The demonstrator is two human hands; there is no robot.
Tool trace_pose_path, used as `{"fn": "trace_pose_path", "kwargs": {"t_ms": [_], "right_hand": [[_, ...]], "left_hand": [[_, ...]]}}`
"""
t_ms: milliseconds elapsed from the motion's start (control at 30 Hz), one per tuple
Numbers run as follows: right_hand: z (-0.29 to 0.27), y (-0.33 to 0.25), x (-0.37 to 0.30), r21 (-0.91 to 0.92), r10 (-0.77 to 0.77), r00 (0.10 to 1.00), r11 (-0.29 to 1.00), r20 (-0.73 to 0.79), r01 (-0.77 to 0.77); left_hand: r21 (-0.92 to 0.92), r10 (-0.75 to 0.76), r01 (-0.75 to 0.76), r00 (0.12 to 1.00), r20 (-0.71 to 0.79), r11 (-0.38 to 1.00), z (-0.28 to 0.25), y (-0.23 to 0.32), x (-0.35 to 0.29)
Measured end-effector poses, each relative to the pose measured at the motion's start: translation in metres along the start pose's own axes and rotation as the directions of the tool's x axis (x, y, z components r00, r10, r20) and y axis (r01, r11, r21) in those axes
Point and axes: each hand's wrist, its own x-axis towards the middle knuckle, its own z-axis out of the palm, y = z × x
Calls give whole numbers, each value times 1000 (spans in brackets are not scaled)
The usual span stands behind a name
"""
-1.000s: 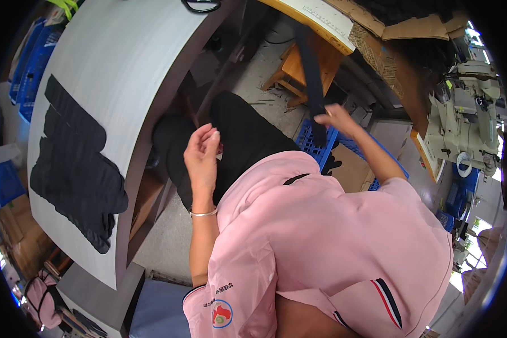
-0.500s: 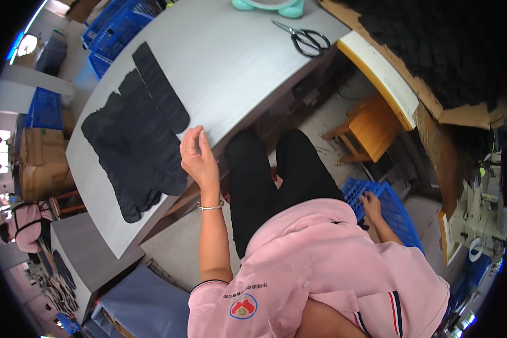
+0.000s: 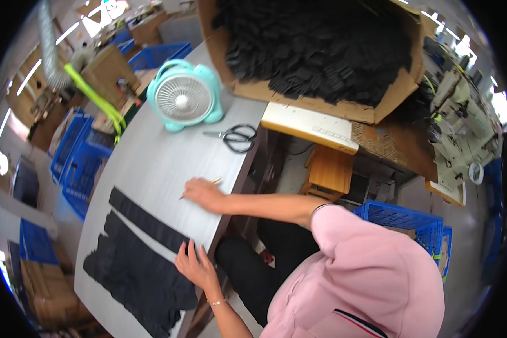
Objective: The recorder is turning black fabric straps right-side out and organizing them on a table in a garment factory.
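On the grey table (image 3: 169, 163), a long black fabric strip (image 3: 143, 218) lies at a slant. My left hand (image 3: 199, 268) rests on its near end, fingers spread apart and pressing lightly. Beside the strip, across a narrow wedge of bare tabletop, is a ragged-edged layer of black fabric pieces (image 3: 135, 276). Just beyond the strip, my right hand (image 3: 204, 195) is closed, low over the table. A slender pen-like tool (image 3: 216, 181) with a gold-coloured end pokes out of its grip; the fingers hide most of it.
Black-handled scissors (image 3: 238, 138) and a turquoise fan (image 3: 184, 97) sit farther back on the table. Beyond is a cardboard box (image 3: 315, 110) heaped with black pieces. A wooden stool (image 3: 328, 173) and a blue basket (image 3: 403, 217) are on the right, near a sewing machine (image 3: 462, 124).
My right hand has come from beside the blue basket to the tabletop, now with the slender tool. My left hand has lowered onto the strip. The view has swung right.
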Motion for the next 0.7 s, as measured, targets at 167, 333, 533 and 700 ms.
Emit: {"fn": "trace_pose_path", "kwargs": {"t_ms": [167, 333, 533, 700], "right_hand": [[8, 5, 19, -69, -40, 999, 997, 14, 41], [-56, 33, -13, -189, -34, 992, 982, -125, 10], [-236, 122, -73, -413, 246, 958, 865, -149, -286], [-405, 173, -56, -718, 45, 922, 614, -384, -329]], "left_hand": [[-151, -55, 51, 998, -21, 987, 2, 4, -1], [-130, -12, 6, 999, -40, 991, 6, -3, -4], [-97, -5, -3, 996, -87, 995, 7, 3, -3], [-59, -18, 12, 994, -111, 998, 11, 6, -6]]}}
